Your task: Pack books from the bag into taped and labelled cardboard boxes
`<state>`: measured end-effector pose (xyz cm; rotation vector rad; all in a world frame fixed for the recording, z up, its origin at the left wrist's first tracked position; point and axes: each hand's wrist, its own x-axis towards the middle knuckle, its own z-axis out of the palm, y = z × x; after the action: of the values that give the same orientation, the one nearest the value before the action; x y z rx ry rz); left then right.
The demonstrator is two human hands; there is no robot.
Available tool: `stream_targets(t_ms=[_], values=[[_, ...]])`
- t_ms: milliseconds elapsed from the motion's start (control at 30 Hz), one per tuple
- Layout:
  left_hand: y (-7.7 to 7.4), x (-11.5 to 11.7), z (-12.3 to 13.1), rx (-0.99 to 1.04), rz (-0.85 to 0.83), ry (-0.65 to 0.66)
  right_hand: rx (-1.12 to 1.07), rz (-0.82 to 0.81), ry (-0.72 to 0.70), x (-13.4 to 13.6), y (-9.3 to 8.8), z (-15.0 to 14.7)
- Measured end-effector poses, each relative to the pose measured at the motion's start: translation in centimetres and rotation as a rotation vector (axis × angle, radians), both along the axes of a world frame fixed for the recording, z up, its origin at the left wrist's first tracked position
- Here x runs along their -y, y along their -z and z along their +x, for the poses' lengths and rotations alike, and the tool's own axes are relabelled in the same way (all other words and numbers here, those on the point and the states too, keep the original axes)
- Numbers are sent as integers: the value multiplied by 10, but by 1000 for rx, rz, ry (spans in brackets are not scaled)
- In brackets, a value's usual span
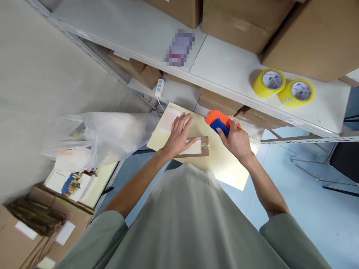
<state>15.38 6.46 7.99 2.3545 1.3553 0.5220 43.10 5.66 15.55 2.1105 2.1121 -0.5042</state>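
Note:
A small cardboard box (205, 146) with a white label and clear tape at its right end lies near the front edge of a pale yellow table (224, 168). My left hand (179, 134) rests over the box's left part, its fingers stretched out and its thumb lying across the label. To the right of the box, my right hand (235, 140) is wrapped round the grip of an orange and blue tape dispenser (220, 120). The dispenser is held above the table, apart from the box. A yellow tape roll (236, 121) shows partly behind my fingers.
A grey shelf (224, 67) runs behind the table, bearing two yellow tape rolls (269, 83) and large cardboard boxes (238, 22). A white power strip (159, 88) sits below. Left is a translucent plastic bag (112, 130); at right stands a black chair (346, 160).

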Motion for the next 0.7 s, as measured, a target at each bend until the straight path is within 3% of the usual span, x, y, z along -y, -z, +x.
stream_targets(t_ms=[133, 267, 367, 467, 600, 700], values=[[-44, -51, 25, 125, 140, 7, 1, 169, -67, -49, -29, -17], [-64, -97, 39, 158, 220, 31, 48, 293, -129, -110, -41, -33], [-68, -120, 40, 147, 219, 23, 61, 357, -119, -153, -40, -43], [-68, -129, 35, 145, 200, 8, 81, 389, -68, -186, -33, -49], [-66, -125, 21, 147, 192, -12, 122, 359, -46, -213, -20, -56], [-56, -115, 2, 136, 169, -33, 122, 400, -21, -217, -17, -57]])
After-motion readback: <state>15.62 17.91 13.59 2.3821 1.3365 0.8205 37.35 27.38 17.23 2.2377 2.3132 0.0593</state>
